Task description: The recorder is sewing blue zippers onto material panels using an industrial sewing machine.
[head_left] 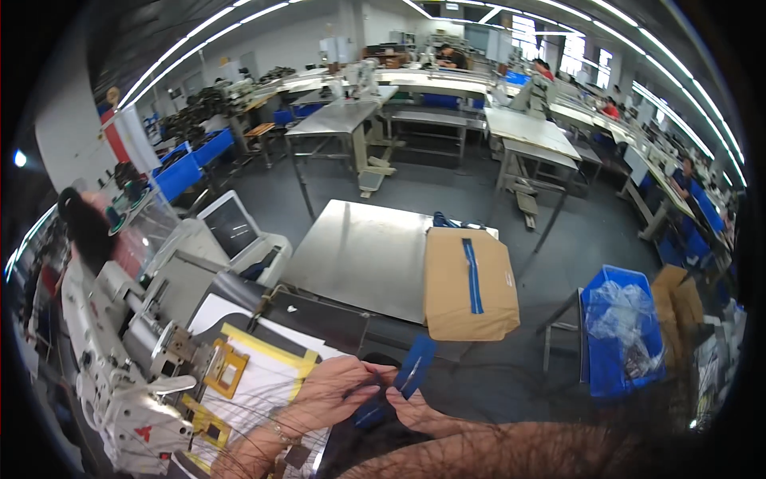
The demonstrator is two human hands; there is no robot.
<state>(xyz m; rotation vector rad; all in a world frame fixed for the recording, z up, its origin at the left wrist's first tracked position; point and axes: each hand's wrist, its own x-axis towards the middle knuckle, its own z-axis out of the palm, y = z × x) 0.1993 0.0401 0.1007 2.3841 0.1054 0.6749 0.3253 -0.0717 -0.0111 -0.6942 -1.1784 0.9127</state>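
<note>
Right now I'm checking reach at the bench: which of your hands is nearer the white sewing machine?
Left. The left hand lies just right of the white sewing machine; the right hand sits farther right, both holding the blue strip.

Counts: I have two hands, left hand (335, 393) and right hand (423, 411), on one blue fabric strip (415, 366); one cardboard box (469, 281), one sewing machine (120, 375), one blue bin (621, 331), one screen (230, 226).

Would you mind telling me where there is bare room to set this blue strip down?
The steel table is bare left of the cardboard box. Around the sewing machine and yellow template it is crowded; both hands hold the blue strip.
</note>
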